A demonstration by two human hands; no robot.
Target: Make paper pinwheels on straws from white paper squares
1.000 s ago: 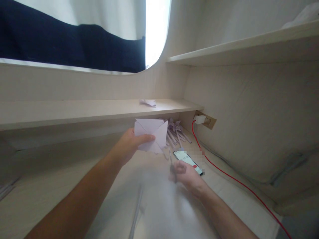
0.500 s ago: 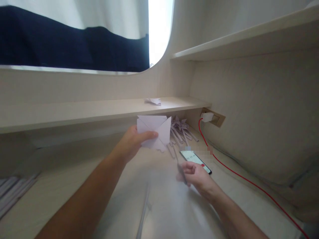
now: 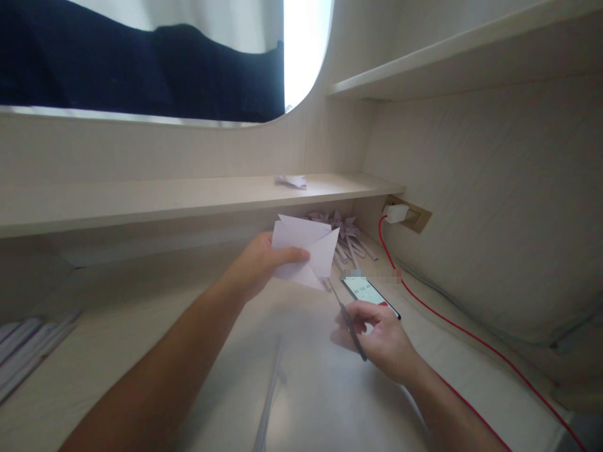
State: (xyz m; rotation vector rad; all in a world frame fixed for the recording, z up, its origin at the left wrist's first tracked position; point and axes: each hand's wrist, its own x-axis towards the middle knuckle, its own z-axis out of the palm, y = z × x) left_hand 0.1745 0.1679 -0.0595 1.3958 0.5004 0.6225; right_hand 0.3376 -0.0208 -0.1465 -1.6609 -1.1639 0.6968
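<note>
My left hand pinches a square white paper above the desk, the thumb pressed on its face. Diagonal slits run in from the paper's corners, and some flaps stand slightly apart. Just below and to the right, my right hand grips what look like scissors, seen edge-on, with a dark handle and thin metal blades. Their tip points up towards the paper's lower right corner; whether it touches is unclear.
Behind the paper lie several paper pinwheels on rolled sticks. A phone rests by my right hand, near a red cable from a plug. A folded paper sits on the low shelf; paper sticks lie far left.
The paper in my left hand has shifted slightly right and tilted. My right hand has turned a little, keeping hold of the scissors. The camera view has shifted slightly.
</note>
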